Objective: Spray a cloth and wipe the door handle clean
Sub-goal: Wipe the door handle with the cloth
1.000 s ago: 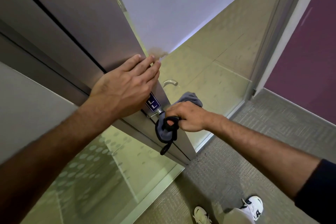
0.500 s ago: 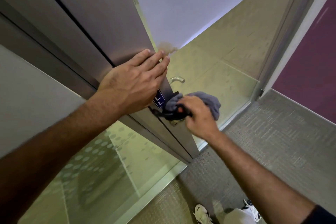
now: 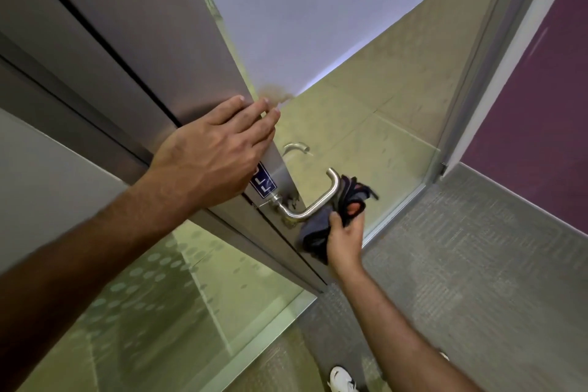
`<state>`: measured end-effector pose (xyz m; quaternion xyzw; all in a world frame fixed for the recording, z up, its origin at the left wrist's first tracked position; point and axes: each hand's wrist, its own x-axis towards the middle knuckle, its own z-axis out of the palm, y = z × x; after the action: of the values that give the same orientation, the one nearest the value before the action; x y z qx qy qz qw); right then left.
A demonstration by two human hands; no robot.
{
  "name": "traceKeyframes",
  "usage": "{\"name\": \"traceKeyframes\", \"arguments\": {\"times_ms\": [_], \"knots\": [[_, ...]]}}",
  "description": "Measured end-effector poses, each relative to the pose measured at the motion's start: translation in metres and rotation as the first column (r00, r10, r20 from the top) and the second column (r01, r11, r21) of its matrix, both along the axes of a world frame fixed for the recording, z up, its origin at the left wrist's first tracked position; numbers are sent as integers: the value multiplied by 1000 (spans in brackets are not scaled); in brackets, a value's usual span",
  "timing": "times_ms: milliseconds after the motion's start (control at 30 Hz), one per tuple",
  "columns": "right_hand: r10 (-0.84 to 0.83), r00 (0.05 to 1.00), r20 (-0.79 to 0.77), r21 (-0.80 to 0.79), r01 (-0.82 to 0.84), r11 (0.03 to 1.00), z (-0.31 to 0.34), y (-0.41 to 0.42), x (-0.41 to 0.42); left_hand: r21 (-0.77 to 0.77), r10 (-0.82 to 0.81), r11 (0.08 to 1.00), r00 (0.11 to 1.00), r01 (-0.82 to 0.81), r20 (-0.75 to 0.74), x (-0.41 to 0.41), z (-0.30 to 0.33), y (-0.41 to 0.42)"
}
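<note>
A brushed-metal door handle [image 3: 313, 205], its lever bent up at the end, juts from the door edge; a bunched grey, dark-trimmed cloth [image 3: 321, 232] presses its outer end

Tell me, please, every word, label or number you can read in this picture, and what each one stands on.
"LL": white letters on the small blue sign fixed to the metal door, just above the door handle. The left hand covers the rest of the sign, so the whole word cannot be read.
No other text shows: none on the cloth in the right hand, the floor or the walls.
</note>
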<state>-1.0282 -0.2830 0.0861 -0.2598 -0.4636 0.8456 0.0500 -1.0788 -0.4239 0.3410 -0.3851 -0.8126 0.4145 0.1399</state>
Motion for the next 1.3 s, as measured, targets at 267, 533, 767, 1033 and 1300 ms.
{"name": "traceKeyframes", "arguments": {"times_ms": [267,533,767,1033,1300], "knots": [[267,956,123,-723,-98,684,12,-31,9,-25,-5,1000,1000,4,-22,3,1,2],[304,949,81,-724,-154,672,-2,-5,17,-43,8,999,1000,-9,-17,5,2,3],[-35,999,20,-268,39,963,-17,1,-1,-43,32,999,999,-32,-1,3,0,1],[120,993,-13,-216,-120,969,-43,-39,-20,-22,-5,1000,1000,5,6,1,-2,-2],[384,898,-215,178,-350,920,-59,-15,-31,-27,-21,999,1000,21,-1,-3,-3,-3]]}}
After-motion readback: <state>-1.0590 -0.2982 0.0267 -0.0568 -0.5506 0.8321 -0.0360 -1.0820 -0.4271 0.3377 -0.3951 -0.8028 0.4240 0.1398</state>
